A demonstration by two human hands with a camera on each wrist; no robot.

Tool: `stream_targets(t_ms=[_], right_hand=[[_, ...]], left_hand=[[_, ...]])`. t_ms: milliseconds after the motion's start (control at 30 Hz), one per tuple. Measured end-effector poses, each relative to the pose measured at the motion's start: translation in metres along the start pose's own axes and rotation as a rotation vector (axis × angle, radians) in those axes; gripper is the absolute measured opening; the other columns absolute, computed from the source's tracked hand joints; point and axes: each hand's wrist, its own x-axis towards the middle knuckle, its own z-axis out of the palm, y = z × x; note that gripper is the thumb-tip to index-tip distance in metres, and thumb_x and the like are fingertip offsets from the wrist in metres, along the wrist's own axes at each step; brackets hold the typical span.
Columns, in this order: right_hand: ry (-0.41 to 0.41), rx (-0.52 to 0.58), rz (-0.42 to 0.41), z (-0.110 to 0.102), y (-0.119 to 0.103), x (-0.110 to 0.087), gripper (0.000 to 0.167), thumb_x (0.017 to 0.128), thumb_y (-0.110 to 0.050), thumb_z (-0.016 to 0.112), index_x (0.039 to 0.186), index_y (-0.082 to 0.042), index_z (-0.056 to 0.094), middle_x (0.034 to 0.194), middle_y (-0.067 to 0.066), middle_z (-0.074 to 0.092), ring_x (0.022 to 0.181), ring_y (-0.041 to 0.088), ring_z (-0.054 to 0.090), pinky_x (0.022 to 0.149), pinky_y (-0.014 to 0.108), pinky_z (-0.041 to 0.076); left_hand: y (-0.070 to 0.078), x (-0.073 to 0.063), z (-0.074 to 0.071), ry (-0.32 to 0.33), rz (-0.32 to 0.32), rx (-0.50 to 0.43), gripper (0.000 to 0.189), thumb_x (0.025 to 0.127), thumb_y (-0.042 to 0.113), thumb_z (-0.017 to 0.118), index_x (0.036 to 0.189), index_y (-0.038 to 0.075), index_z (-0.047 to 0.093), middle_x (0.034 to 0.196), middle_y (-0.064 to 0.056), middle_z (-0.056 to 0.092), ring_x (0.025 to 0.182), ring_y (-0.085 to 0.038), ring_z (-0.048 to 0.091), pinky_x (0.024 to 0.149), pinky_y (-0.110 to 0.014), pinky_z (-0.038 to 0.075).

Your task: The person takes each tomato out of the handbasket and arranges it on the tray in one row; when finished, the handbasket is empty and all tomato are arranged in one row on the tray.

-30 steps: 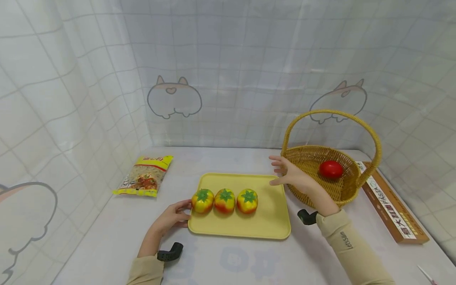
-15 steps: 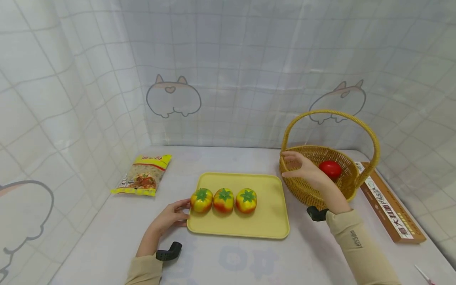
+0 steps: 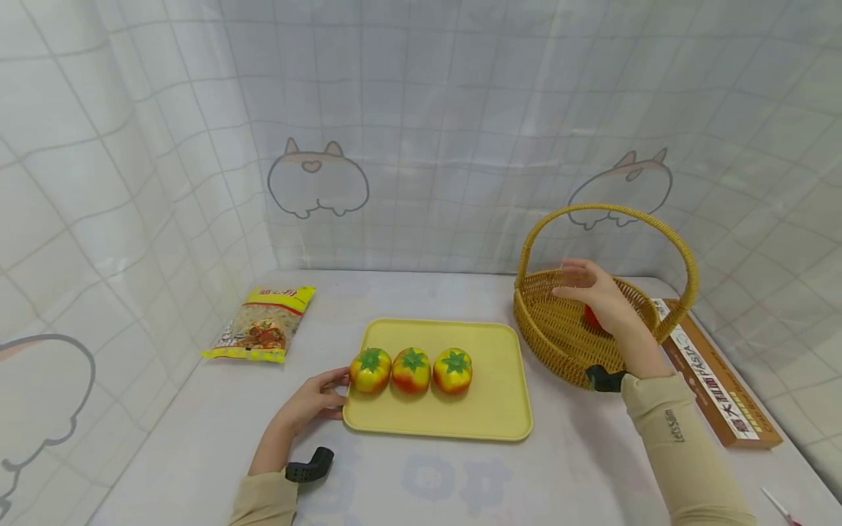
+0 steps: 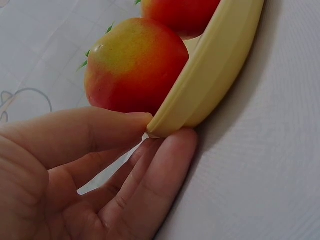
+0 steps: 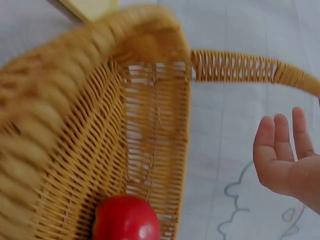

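My left hand (image 3: 310, 403) pinches the left edge of a yellow tray (image 3: 493, 416); the left wrist view shows the thumb at the rim and fingers below. Three yellow-red, tomato-like fruits (image 3: 411, 370) with green leafy tops stand in a row on the tray's left and middle, the leftmost beside my fingers. Over the wicker basket (image 3: 552, 351), my right hand (image 3: 595, 292) holds nothing, its fingers apart. A red, round, tomato-like fruit (image 5: 126, 220) lies inside the basket, partly hidden behind that hand in the head view.
The basket's tall arched handle (image 3: 608, 208) rises around my right hand. A noodle bag (image 3: 263, 325) lies at the left. To the right of the basket is a long brown pasta box (image 3: 720, 376). A thin white object (image 3: 779, 504) lies near the lower right corner.
My right hand has moved from the tray's right side rightward to over the basket, and now partly covers the red fruit. The left hand stays at the tray's edge.
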Motion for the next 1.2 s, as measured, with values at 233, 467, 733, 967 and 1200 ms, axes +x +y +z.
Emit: stream_targets(t_ms=[233,467,733,967,1200], right_hand=[[0.058,0.032,0.002,-0.016,0.003,0.007,0.064,0.087,-0.023,0.064,0.141,-0.015,0.031,0.144,0.017,0.024,0.129,0.033,0.029,0.106,0.048,0.029],[0.136,0.058,0.024,-0.024,0.010,0.012,0.065,0.085,-0.023,0.066,0.141,-0.017,0.033,0.145,0.020,0.021,0.133,0.038,0.021,0.107,0.052,0.025],[0.208,0.051,0.038,-0.033,0.031,0.021,0.069,0.087,-0.020,0.063,0.146,-0.013,0.027,0.149,0.023,0.015,0.134,0.040,0.017,0.106,0.054,0.025],[0.275,0.088,0.088,-0.040,0.048,0.028,0.071,0.084,-0.024,0.066,0.145,-0.018,0.030,0.150,0.020,0.015,0.137,0.037,0.012,0.109,0.051,0.023],[0.279,0.072,0.108,-0.048,0.068,0.033,0.067,0.087,-0.019,0.063,0.144,-0.015,0.029,0.150,0.022,0.013,0.137,0.039,0.012,0.109,0.053,0.022]], left_hand=[[0.002,-0.001,-0.001,-0.005,0.010,0.000,0.069,0.082,0.005,0.063,0.141,-0.007,0.028,0.133,-0.028,0.038,0.081,-0.016,0.058,0.073,-0.035,0.056],[0.000,0.000,-0.003,-0.001,0.008,-0.002,0.069,0.082,0.005,0.063,0.141,-0.006,0.028,0.134,-0.028,0.038,0.082,-0.017,0.059,0.073,-0.035,0.056],[-0.001,-0.001,-0.004,-0.010,0.014,-0.010,0.069,0.081,0.004,0.062,0.140,-0.007,0.028,0.132,-0.028,0.038,0.082,-0.017,0.059,0.073,-0.035,0.056],[-0.002,-0.002,-0.002,-0.017,0.020,-0.004,0.069,0.081,0.005,0.063,0.140,-0.008,0.028,0.132,-0.028,0.039,0.082,-0.016,0.059,0.073,-0.035,0.056],[-0.004,-0.002,-0.002,-0.019,0.023,-0.002,0.069,0.082,0.004,0.062,0.140,-0.008,0.028,0.132,-0.028,0.039,0.083,-0.017,0.059,0.073,-0.036,0.056]])
